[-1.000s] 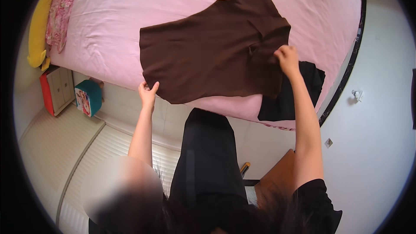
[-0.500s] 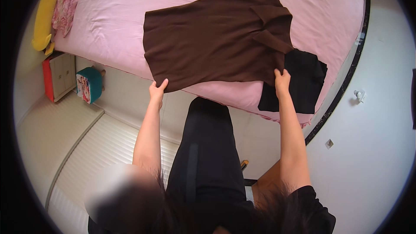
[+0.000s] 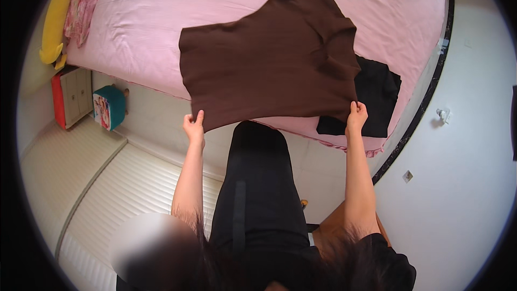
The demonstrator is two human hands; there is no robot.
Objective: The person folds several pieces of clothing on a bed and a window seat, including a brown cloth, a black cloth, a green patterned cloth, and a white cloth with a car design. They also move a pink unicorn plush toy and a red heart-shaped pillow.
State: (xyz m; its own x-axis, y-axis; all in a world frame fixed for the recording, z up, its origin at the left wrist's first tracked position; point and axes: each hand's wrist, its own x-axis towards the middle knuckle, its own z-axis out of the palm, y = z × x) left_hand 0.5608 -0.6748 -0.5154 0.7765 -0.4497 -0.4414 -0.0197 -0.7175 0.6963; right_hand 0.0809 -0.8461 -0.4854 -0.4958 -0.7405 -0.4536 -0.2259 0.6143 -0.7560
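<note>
A dark brown shirt [image 3: 264,70] is spread sideways over the pink bed [image 3: 140,37], with collar-like folds at its right side. My left hand [image 3: 195,125] pinches its near left corner between thumb and fingers. At the near right corner, my right hand [image 3: 356,116] grips the cloth in the same way. The near edge is lifted and stretched between both hands, hanging past the bed's front edge. Folded black clothing [image 3: 379,97] lies on the bed at the right, partly covered by the brown shirt and beside my right hand.
A yellow cushion-like thing [image 3: 54,27] and a pink floral cloth [image 3: 83,8] lie at the bed's far left. Below them stand a small cabinet [image 3: 75,97] and a teal stool [image 3: 110,108]. A white wall [image 3: 463,183] with a socket [image 3: 444,116] borders the right.
Both hands have drawn the brown shirt toward me, and its far edge has slid nearer. The collar folds have shifted and flattened. My right hand is lower.
</note>
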